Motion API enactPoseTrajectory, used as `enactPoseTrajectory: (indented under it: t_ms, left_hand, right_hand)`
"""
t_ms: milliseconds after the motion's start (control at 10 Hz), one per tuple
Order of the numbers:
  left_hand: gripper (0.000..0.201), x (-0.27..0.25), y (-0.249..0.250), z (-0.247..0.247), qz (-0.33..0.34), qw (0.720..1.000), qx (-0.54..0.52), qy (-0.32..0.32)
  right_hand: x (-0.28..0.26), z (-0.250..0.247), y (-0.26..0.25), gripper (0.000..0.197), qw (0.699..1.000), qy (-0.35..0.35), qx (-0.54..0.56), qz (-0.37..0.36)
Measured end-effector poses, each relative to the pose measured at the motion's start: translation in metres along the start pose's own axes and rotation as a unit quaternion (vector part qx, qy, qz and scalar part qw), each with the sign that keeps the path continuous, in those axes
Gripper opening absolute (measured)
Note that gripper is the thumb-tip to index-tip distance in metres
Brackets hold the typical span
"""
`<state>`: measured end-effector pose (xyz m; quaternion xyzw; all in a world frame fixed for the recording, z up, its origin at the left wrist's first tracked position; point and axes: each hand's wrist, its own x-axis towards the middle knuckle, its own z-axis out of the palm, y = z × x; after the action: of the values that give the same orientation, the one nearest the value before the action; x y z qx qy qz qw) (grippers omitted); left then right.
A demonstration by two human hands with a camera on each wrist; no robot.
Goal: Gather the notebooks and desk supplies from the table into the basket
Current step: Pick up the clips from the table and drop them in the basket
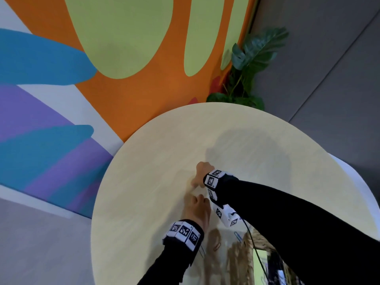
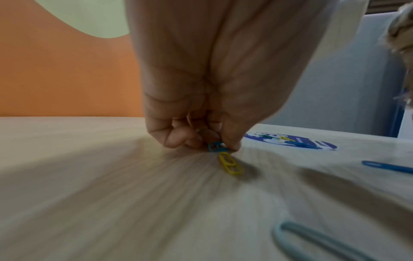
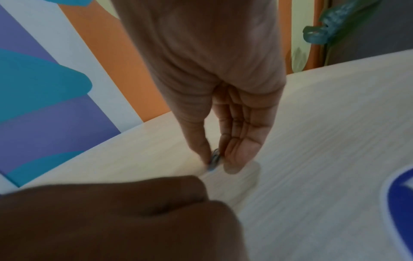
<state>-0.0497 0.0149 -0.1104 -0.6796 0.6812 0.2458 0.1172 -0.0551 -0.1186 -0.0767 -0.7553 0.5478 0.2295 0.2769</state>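
My left hand reaches down to the round pale table and pinches a blue paper clip between thumb and fingertips. A yellow paper clip lies on the table just in front of it. My right hand pinches a small grey-blue paper clip between thumb and fingers, close above the tabletop. In the head view the left hand and the right hand work close together near the table's middle. The woven basket stands at the near edge, partly hidden by my right arm.
More clips lie loose: a blue one, a light blue one, a brownish one. A round blue sticker carries several small clips. A potted plant stands behind the table by the painted wall.
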Motion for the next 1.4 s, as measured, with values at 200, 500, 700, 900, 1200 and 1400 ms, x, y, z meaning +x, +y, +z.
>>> enactPoseTrajectory:
  t_ms: [200, 500, 700, 900, 1200, 1400]
  left_hand:
    - [0.040, -0.009, -0.003, 0.009, 0.039, 0.996, -0.044, 0.062]
    - [0.021, -0.010, -0.003, -0.007, -0.036, 0.974, -0.188, 0.125]
    - [0.024, -0.014, 0.010, -0.025, -0.042, 0.946, -0.269, 0.174]
    - [0.015, -0.041, 0.023, -0.069, -0.025, 0.917, -0.305, 0.255]
    - [0.008, -0.106, 0.075, -0.120, 0.073, 0.958, -0.245, 0.130]
    - [0.006, -0.139, 0.108, -0.104, 0.108, 0.974, -0.187, 0.066]
  right_hand:
    - [0.028, 0.024, -0.005, 0.027, 0.998, 0.004, -0.055, 0.031]
    - [-0.060, -0.050, 0.000, 0.018, 0.998, 0.059, -0.034, -0.018]
    - [-0.199, -0.083, 0.046, 0.007, 0.981, 0.159, 0.064, -0.088]
    - [-0.262, -0.011, 0.128, 0.017, 0.995, 0.088, 0.021, -0.029]
    - [-0.232, 0.070, 0.161, 0.025, 0.999, 0.016, -0.035, 0.030]
    - [-0.234, 0.072, 0.151, 0.010, 0.998, -0.026, -0.032, 0.049]
